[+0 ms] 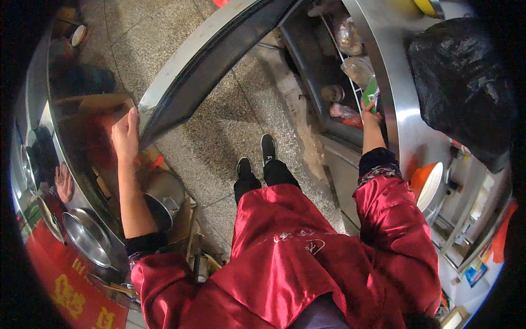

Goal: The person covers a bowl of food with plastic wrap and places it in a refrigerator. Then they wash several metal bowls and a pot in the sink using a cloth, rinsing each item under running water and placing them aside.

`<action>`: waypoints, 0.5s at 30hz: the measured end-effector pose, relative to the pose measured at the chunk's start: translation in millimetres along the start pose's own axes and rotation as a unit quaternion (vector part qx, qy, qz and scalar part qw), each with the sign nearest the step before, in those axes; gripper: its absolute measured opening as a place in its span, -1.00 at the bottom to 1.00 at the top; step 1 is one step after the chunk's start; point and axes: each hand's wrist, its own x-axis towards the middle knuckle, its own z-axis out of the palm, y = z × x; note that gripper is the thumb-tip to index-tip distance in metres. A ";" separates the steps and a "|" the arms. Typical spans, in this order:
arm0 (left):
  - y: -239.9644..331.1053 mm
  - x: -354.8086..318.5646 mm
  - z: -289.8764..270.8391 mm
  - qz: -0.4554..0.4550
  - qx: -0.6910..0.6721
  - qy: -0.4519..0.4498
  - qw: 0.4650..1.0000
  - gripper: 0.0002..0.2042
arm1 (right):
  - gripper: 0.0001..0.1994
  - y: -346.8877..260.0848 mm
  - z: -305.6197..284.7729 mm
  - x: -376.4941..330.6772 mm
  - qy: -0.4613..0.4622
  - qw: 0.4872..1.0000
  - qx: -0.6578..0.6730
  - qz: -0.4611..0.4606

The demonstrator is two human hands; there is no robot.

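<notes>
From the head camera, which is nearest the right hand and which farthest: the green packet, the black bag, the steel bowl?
1. Green packet: at the right hand's fingertips, inside the open fridge.
2. Black bag: on the counter, to the right.
3. Steel bowl: far across, lower left.

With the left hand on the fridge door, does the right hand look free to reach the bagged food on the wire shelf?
Probably yes. The left hand holds the steel door wide open, and the right hand is already at the wire shelf, touching a green packet, with the bagged food just beyond it.
</notes>
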 end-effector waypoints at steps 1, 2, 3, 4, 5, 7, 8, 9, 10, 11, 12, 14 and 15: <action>-2.0 2.3 -2.5 -0.016 0.019 -0.015 1.000 -0.52 | -0.40 -4.0 -2.8 7.4 0.005 0.999 -0.030 -0.037; -3.6 3.7 -4.0 -0.017 -0.011 -0.026 0.999 -0.53 | -0.41 -7.5 -7.3 12.9 0.007 1.000 -0.011 -0.005; -4.9 5.9 -5.9 -0.042 -0.013 -0.034 0.998 -0.54 | -0.42 -12.1 -10.9 16.8 0.033 0.999 0.015 -0.023; -5.6 7.8 -6.7 -0.028 -0.030 -0.024 0.999 -0.55 | -0.43 -17.2 -14.9 19.5 0.015 1.000 -0.020 0.005; -5.9 10.2 -8.2 -0.010 -0.032 -0.024 0.999 -0.56 | -0.43 -22.9 -18.9 21.0 0.014 1.000 -0.025 0.007; -4.7 15.7 -9.1 -0.008 -0.028 -0.006 1.000 -0.56 | -0.44 -34.5 -26.3 22.7 0.007 0.999 -0.035 0.016; -3.7 18.5 -9.8 0.001 -0.003 -0.004 1.000 -0.55 | -0.45 -39.1 -29.8 23.2 0.002 0.999 -0.041 0.021; -2.6 19.6 -8.9 -0.022 -0.004 -0.024 0.999 -0.55 | -0.45 -42.6 -33.6 22.9 -0.005 0.998 -0.050 0.030; -1.5 20.1 -8.4 -0.036 0.006 -0.029 0.999 -0.55 | -0.45 -43.3 -37.4 22.1 -0.012 0.998 -0.061 0.021; -0.6 20.0 -7.5 -0.072 0.043 -0.026 0.996 -0.55 | -0.45 -41.8 -41.4 19.4 -0.026 0.996 -0.080 -0.009; 0.0 17.7 -5.3 -0.036 0.015 -0.012 0.999 -0.55 | -0.45 -36.8 -46.5 14.4 -0.007 0.996 -0.094 0.006; 0.7 10.8 -2.1 -0.018 -0.007 -0.006 1.000 -0.56 | -0.46 -18.4 -58.1 -4.4 -0.039 0.980 -0.162 0.105; 0.9 6.0 -1.4 -0.017 -0.010 -0.009 1.000 -0.56 | -0.47 -6.1 -62.7 -17.5 -0.040 0.969 -0.226 0.091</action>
